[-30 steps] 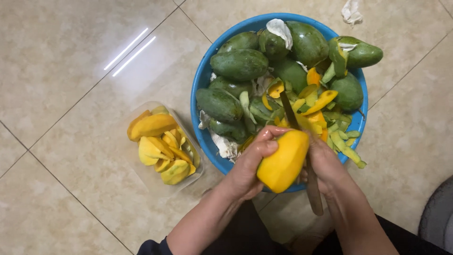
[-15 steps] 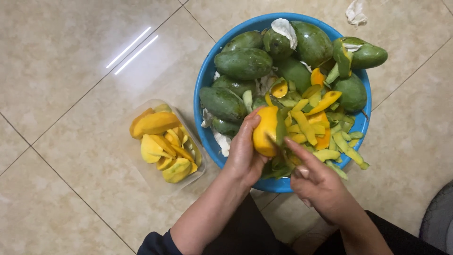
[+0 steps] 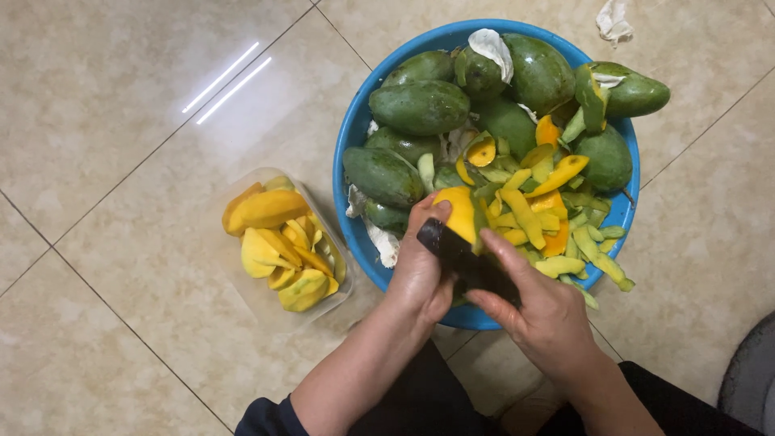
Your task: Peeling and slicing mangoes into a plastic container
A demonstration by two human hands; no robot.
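The fingers (image 3: pixel 425 216) of the left hand (image 3: pixel 420 262) are curled tight around a peeled yellow mango (image 3: pixel 457 211), which sits over the near side of the blue basin (image 3: pixel 349 137). The right hand (image 3: pixel 542 311) is closed on a dark knife (image 3: pixel 464 258), thumb along the top; its blade lies flat across the lower part of the mango, touching the fruit and the left thumb.

In the basin about ten whole green mangoes (image 3: pixel 419 106) are piled across the far and left sides; one (image 3: pixel 634 93) at the far right juts over the rim with a strip of skin cut away. A heap of green and yellow peelings (image 3: pixel 539 211) fills the right half, too tangled to count, and a few hang over the near rim. Scraps of white paper (image 3: pixel 491 46) lie among the fruit.

To the left of the basin, just beside it on the tiled floor (image 3: pixel 121 161), stands one clear plastic container (image 3: pixel 319 307) holding yellow mango pieces (image 3: pixel 278 242), roughly eight or nine. One crumpled white scrap (image 3: pixel 615 19) lies on the floor beyond the basin.
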